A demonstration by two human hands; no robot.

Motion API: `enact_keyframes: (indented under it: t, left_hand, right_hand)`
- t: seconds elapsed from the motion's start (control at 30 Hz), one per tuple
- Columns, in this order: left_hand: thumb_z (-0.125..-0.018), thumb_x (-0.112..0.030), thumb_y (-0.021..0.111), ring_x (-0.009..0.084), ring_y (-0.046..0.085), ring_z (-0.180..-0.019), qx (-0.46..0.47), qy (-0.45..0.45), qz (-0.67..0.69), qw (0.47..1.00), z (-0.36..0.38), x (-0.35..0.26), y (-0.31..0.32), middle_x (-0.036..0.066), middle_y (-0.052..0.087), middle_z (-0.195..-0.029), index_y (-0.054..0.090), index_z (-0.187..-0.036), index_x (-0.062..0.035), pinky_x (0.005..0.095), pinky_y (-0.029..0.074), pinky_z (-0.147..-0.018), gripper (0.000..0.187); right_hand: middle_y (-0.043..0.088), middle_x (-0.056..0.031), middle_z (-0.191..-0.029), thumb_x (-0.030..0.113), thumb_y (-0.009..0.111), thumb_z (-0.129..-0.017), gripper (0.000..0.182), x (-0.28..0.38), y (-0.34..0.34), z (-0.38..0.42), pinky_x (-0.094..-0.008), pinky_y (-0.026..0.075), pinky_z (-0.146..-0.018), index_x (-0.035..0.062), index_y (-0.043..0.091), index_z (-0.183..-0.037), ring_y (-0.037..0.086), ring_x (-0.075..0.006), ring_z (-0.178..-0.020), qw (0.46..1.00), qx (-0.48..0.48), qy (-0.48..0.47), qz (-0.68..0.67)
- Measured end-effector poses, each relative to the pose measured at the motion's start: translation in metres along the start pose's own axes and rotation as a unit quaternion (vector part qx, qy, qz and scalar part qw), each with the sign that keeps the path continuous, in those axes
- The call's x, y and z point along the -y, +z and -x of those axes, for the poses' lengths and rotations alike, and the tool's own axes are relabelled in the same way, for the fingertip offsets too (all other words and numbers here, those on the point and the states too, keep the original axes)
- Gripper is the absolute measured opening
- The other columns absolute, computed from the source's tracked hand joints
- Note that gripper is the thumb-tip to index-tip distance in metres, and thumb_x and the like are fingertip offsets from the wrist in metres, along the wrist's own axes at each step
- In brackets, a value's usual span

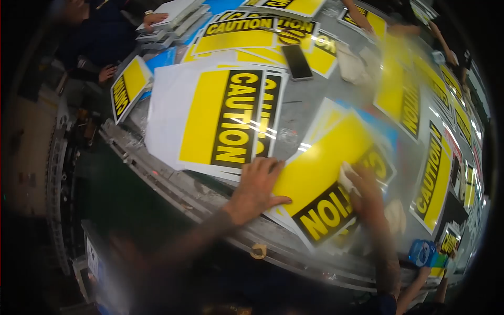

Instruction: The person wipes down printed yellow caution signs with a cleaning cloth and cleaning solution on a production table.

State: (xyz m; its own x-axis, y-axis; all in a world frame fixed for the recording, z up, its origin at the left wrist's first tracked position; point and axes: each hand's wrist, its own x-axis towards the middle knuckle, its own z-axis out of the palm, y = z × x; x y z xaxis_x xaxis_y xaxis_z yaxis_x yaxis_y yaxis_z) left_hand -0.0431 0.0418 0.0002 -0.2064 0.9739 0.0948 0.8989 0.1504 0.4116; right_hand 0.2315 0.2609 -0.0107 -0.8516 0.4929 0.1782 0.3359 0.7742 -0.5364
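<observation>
A yellow and black caution sign lies tilted on a small stack of signs in front of me. My left hand rests at its left edge, fingers spread, with the thumb on the yellow part. In my right hand, somewhat blurred, is a white cloth, pressed on the black band of the sign and covering some letters. Just left of my left hand lies another caution sign, on top of similar signs and white sheets.
A phone and scissors lie beyond, near more caution signs. At the left, a co-worker's hand is by a sign. Other people's arms reach in around the table. A blue-labelled bottle is at right.
</observation>
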Motion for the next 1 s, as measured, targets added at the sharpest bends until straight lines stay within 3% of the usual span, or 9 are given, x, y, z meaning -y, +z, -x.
enact_keyframes:
  t: [0.2, 0.4, 0.53, 0.6, 0.67, 0.73, 0.8, 0.9, 1.0]
  left_hand:
    - [-0.082, -0.035, 0.093, 0.0325, 0.053, -0.113, -0.004, -0.059, 0.119, 0.991, -0.008, -0.014, -0.01, 0.017, 0.052, -0.121, 0.046, -0.159, 0.002, 0.0437, 0.048, -0.101, 0.098]
    - [-0.102, -0.028, 0.076, 0.0283, 0.062, -0.134, 0.04, -0.201, 0.547, 0.812, 0.005, -0.009, -0.019, 0.021, 0.068, -0.14, 0.057, -0.151, 0.0009, 0.0378, 0.048, -0.113, 0.06]
    - [-0.105, -0.029, 0.071, 0.0329, 0.067, -0.129, 0.043, -0.214, 0.478, 0.851, 0.016, 0.001, -0.003, 0.026, 0.068, -0.14, 0.055, -0.153, 0.0025, 0.0379, 0.051, -0.11, 0.059]
    - [-0.103, -0.025, 0.073, 0.0446, 0.071, -0.112, -0.043, -0.132, 0.376, 0.916, 0.023, 0.001, 0.015, 0.028, 0.066, -0.133, 0.049, -0.157, 0.001, 0.0442, 0.057, -0.102, 0.065]
    - [-0.097, -0.027, 0.079, 0.0403, 0.07, -0.105, 0.075, -0.134, 0.299, 0.942, 0.021, 0.005, -0.022, 0.022, 0.064, -0.127, 0.057, -0.151, -0.0018, 0.0437, 0.058, -0.095, 0.063]
    - [-0.093, -0.03, 0.084, 0.0326, 0.066, -0.104, -0.08, -0.042, 0.167, 0.982, 0.03, 0.03, -0.04, 0.015, 0.062, -0.121, 0.065, -0.142, -0.0042, 0.0395, 0.057, -0.089, 0.059]
    - [-0.088, -0.028, 0.086, 0.0314, 0.06, -0.118, -0.141, -0.05, 0.107, 0.983, 0.035, 0.074, -0.073, 0.012, 0.063, -0.131, 0.071, -0.134, -0.0077, 0.0432, 0.053, -0.096, 0.052]
    - [-0.084, -0.029, 0.087, 0.0379, 0.05, -0.136, -0.102, -0.108, 0.039, 0.988, 0.05, 0.138, -0.091, 0.012, 0.06, -0.141, 0.073, -0.129, -0.0115, 0.0519, 0.042, -0.109, 0.05]
    - [-0.081, -0.028, 0.089, 0.0396, 0.046, -0.141, -0.05, -0.131, 0.059, 0.988, 0.06, 0.172, -0.092, 0.013, 0.056, -0.147, 0.072, -0.13, -0.013, 0.0554, 0.038, -0.111, 0.054]
  right_hand:
    - [0.063, -0.0195, -0.148, -0.01, 0.064, -0.077, 0.06, 0.01, 0.001, -0.002, -0.0544, 0.035, -0.128, 0.0057, 0.071, -0.134, 0.054, -0.0408, -0.146, 1.0, -0.02, 0.023, -0.004]
    - [0.065, -0.0215, -0.145, -0.012, 0.06, -0.076, 0.06, 0.005, 0.005, 0.001, -0.0533, 0.037, -0.127, 0.0036, 0.07, -0.133, 0.055, -0.0423, -0.145, 0.998, -0.042, 0.033, -0.016]
    - [0.065, -0.022, -0.144, -0.008, 0.066, -0.08, 0.054, 0.008, -0.001, -0.004, -0.0507, 0.042, -0.122, 0.0026, 0.07, -0.133, 0.057, -0.0439, -0.141, 0.999, 0.008, 0.034, 0.017]
    - [0.065, -0.0237, -0.141, 0.019, 0.074, -0.091, 0.046, 0.014, -0.011, -0.013, -0.0539, 0.041, -0.119, -0.0011, 0.069, -0.131, 0.054, -0.046, -0.142, 0.997, 0.039, 0.02, 0.058]
    - [0.066, -0.0241, -0.132, 0.027, 0.075, -0.09, 0.049, 0.058, -0.02, -0.052, -0.0545, 0.042, -0.114, -0.0019, 0.069, -0.128, 0.058, -0.0443, -0.133, 0.999, -0.013, 0.027, 0.024]
    - [0.068, -0.0206, -0.114, 0.011, 0.078, -0.084, 0.036, 0.097, -0.01, -0.103, -0.0489, 0.05, -0.099, -0.0003, 0.073, -0.118, 0.065, -0.0391, -0.112, 0.996, -0.012, -0.057, 0.071]
    - [0.069, -0.0164, -0.103, -0.007, 0.078, -0.076, 0.036, 0.144, 0.028, -0.163, -0.0398, 0.055, -0.083, 0.0016, 0.076, -0.111, 0.069, -0.0341, -0.096, 0.996, 0.02, -0.083, -0.019]
    - [0.068, -0.0117, -0.1, 0.002, 0.082, -0.087, 0.027, 0.186, 0.101, -0.248, -0.0388, 0.055, -0.077, 0.0038, 0.076, -0.113, 0.069, -0.0288, -0.089, 0.975, 0.126, -0.151, -0.098]
    - [0.067, -0.013, -0.105, 0.01, 0.08, -0.093, 0.024, 0.198, 0.166, -0.3, -0.0431, 0.055, -0.078, 0.0056, 0.071, -0.114, 0.068, -0.036, -0.093, 0.961, 0.179, -0.163, -0.132]
